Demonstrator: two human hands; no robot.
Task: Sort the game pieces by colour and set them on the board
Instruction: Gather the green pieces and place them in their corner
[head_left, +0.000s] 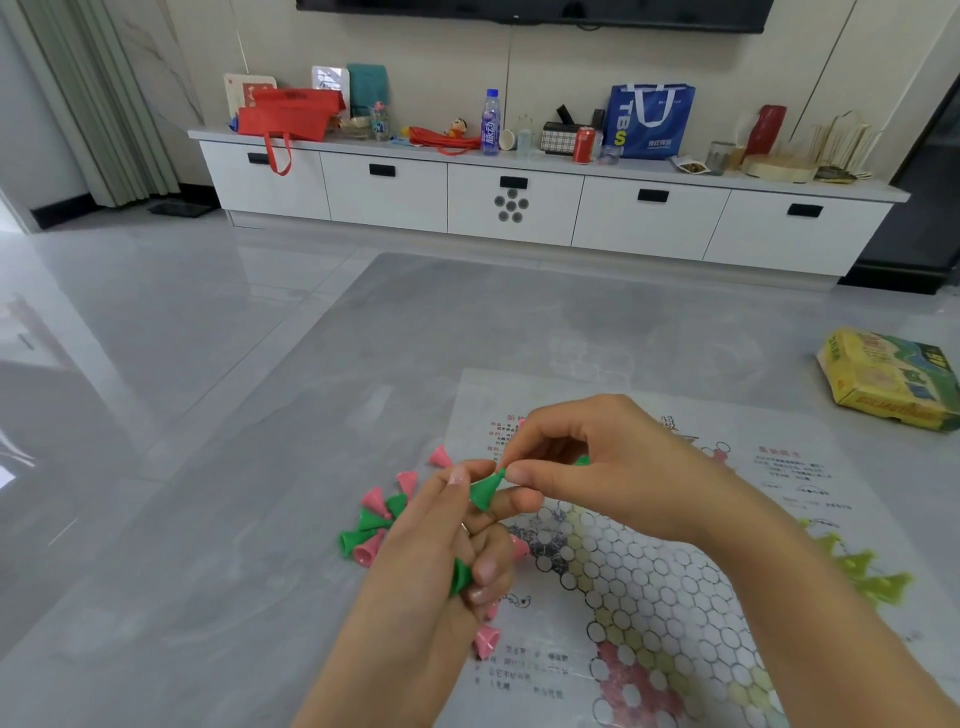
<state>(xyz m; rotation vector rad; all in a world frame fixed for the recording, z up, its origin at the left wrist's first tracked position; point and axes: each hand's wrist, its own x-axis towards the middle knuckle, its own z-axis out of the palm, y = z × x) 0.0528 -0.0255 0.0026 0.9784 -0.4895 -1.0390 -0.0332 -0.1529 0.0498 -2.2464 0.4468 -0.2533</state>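
Head view shows the sorting step: the right hand (597, 467) pinches the tip of a green cone (485, 491) whose base sits between the left hand (452, 540) fingers, which also clutch another green piece (460, 574), so next, I judge, it goes onto the board (675, 597) under the fingers.

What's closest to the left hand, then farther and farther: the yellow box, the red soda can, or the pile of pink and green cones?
1. Pile of pink and green cones, on the floor right beside the left hand.
2. Yellow box, far off to the right.
3. Red soda can, up on the white cabinet by the wall.
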